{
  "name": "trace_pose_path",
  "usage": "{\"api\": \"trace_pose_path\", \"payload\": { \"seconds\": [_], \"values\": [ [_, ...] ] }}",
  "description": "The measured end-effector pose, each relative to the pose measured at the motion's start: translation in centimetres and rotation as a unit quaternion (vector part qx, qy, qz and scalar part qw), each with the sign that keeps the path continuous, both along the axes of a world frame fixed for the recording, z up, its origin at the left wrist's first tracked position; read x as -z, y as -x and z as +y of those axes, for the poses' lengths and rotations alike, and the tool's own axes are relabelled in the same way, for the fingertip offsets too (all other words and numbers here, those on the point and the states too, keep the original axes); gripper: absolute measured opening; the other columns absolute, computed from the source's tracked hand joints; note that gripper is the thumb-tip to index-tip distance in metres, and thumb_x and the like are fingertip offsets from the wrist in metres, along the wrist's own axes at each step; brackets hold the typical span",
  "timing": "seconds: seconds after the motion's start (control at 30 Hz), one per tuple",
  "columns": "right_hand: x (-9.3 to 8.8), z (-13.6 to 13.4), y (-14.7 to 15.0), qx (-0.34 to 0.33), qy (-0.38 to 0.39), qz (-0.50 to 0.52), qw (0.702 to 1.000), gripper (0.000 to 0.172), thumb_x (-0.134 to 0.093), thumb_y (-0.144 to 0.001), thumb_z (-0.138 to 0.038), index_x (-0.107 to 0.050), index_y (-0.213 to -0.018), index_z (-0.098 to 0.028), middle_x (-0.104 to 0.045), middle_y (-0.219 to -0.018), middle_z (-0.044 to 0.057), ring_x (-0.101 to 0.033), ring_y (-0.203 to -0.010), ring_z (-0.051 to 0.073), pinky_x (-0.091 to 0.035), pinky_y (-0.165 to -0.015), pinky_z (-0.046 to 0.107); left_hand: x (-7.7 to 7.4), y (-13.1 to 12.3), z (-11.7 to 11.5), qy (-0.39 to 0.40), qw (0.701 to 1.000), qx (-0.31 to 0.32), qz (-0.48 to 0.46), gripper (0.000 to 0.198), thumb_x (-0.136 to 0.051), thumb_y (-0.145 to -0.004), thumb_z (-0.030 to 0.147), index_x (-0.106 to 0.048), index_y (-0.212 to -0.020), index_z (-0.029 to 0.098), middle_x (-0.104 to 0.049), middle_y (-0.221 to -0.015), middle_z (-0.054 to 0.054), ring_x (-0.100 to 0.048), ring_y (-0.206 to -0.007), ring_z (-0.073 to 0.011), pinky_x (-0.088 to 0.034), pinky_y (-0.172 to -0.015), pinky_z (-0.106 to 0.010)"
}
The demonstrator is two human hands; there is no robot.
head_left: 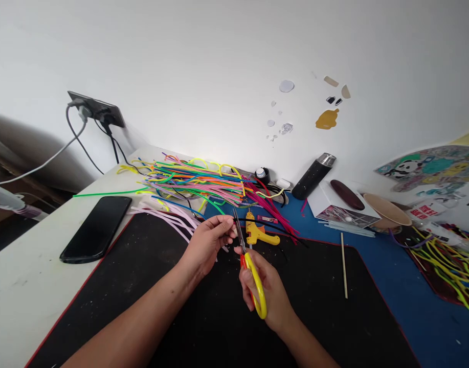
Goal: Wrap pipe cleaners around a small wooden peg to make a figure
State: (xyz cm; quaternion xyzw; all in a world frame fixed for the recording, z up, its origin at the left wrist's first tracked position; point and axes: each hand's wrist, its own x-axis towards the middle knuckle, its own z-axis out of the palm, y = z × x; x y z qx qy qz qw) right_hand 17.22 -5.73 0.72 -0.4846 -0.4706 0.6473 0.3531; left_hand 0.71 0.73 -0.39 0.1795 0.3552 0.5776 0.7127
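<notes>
My left hand [209, 240] is closed, its thumb and fingertips pinching the end of a thin black pipe cleaner [270, 224], which trails off to the right. In my right hand [274, 294] are scissors [261, 296] with yellow and red handles, the fingers wrapped round the grips. The scissor blades point up and away from me and cross the pipe cleaner right beside my left fingertips. Just behind the blades lies a yellow glue gun [257, 232]. Part of the left fingers' grip is hidden.
A large heap of coloured pipe cleaners [203, 179] lies along the wall. A phone [96, 230] rests at left on the white tabletop. A black flask [314, 176], a white box [334, 207] and a thin stick [344, 266] are at right, around the black mat [314, 306].
</notes>
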Motion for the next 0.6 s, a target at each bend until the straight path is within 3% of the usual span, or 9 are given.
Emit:
{"api": "trace_pose_path", "payload": {
  "seconds": [0.33,0.6],
  "values": [
    [0.47,0.06,0.32,0.022,0.019,-0.037,0.999,0.058,-0.083,-0.081,-0.062,-0.063,-0.116,-0.020,-0.039,-0.058,-0.013,-0.040,-0.031,0.006,-0.033,-0.033,0.019,0.31,-0.33,0.04,0.002,1.000,0.004,-0.003,0.034,-0.099,-0.065,0.033,-0.077,-0.078,0.011,-0.072,-0.071,-0.006,-0.065,-0.061,-0.0121,-0.054,-0.061,-0.021],
    [0.81,0.23,0.46,0.023,0.029,-0.053,0.998,0.062,-0.080,-0.081,-0.067,-0.062,-0.116,-0.019,-0.037,-0.053,-0.015,-0.036,-0.029,0.006,-0.029,-0.031,0.018,0.58,-0.55,0.09,0.013,1.000,0.003,0.004,0.036,-0.101,-0.061,0.034,-0.077,-0.076,0.010,-0.072,-0.071,-0.006,-0.065,-0.060,-0.0114,-0.055,-0.061,-0.021]
  ]
}}
